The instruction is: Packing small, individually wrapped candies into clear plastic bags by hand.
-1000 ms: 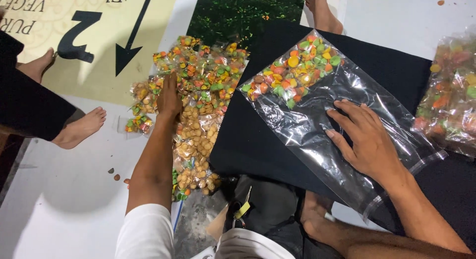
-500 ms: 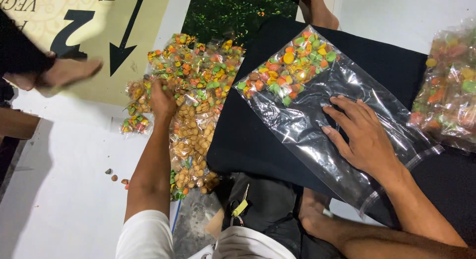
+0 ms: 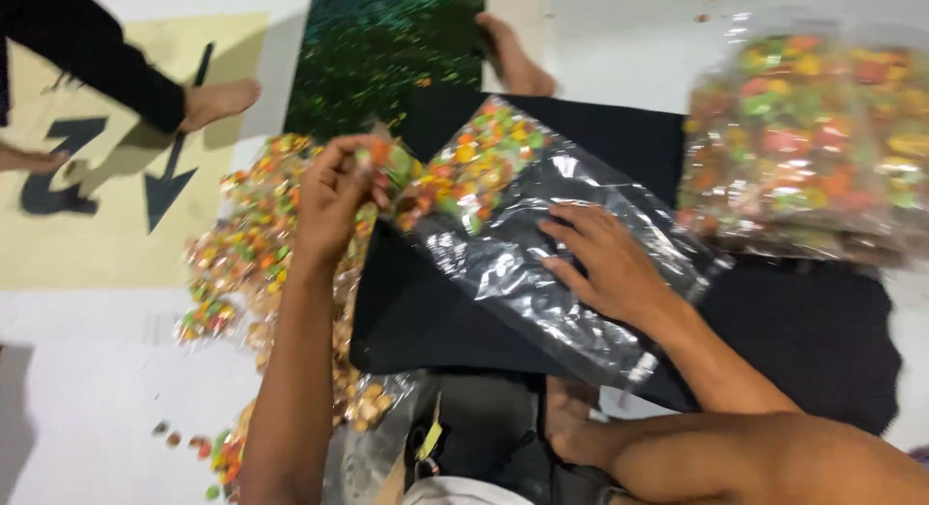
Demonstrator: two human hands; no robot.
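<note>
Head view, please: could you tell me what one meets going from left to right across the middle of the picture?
Yellow floor sign → loose pile of colourful snacks → left hand → clear plastic bag → right hand → stack of filled bags.

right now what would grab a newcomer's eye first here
The bright heap of multicoloured snack pieces spilled on the floor at left. Above it the left hand lifts a fistful toward the mouth of a clear plastic bag lying on a black cloth, pinned flat by the right hand. Filled bags are stacked at upper right.
</note>
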